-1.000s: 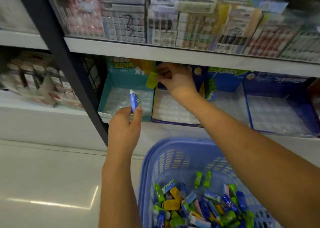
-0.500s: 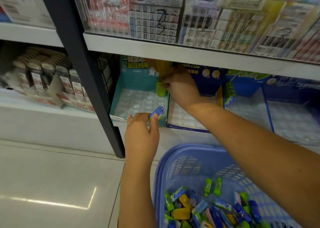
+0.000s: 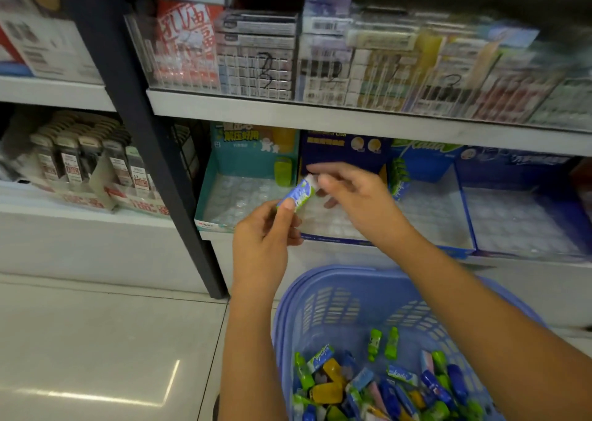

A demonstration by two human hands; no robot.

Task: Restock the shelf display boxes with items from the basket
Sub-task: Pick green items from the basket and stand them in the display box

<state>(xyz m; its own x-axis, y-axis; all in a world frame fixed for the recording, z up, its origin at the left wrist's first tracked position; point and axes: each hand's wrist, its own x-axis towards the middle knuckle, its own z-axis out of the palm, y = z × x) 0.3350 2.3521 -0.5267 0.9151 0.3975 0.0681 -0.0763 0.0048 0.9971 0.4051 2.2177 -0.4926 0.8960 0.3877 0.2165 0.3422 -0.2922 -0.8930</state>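
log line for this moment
left hand holds blue item | right hand at its tip, grip unclear | green item in teal box

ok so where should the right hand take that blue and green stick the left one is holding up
By the free upper end, coming from the right. The blue and green stick tilts up to the right and the left hand pinches its lower end, leaving only the white-tipped top bare. The right hand sits beside that tip; whether it touches is unclear.
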